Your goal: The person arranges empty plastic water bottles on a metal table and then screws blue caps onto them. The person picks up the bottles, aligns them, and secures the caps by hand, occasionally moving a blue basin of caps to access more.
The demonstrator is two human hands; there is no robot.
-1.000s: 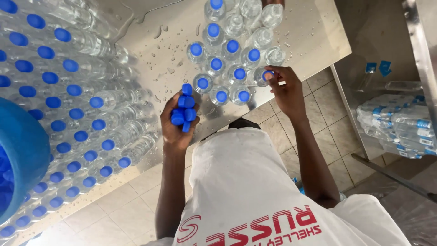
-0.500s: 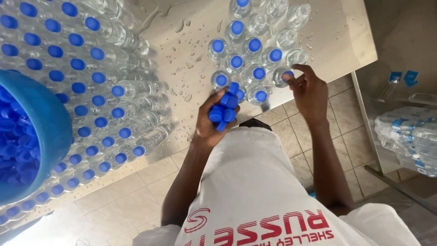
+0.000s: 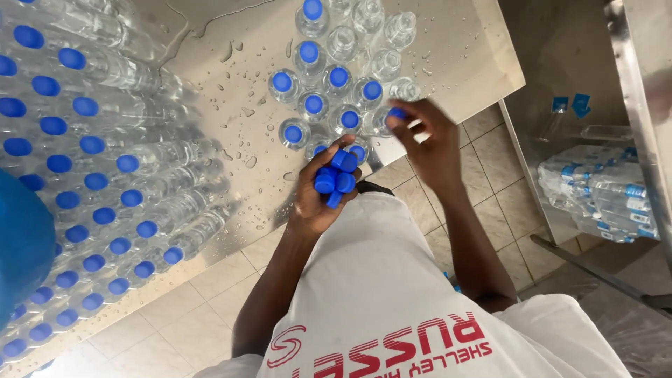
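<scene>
My left hand is closed around a handful of loose blue caps, held just in front of the near edge of a cluster of upright clear bottles. My right hand reaches to the cluster's near right side, its fingertips pinching a single blue cap over a bottle mouth. Several bottles in the cluster wear blue caps; those at the far right, such as an uncapped bottle, stand without caps. They all stand on a wet steel table.
A large stack of capped bottles lies on its side across the table's left half. A blue tub sits at the far left edge. Wrapped bottle packs lie at the right, beside a metal frame. Tiled floor lies below.
My right hand has stayed at the cluster's near right edge and now holds a cap over another bottle there. My left hand still grips the caps. The view shifted slightly.
</scene>
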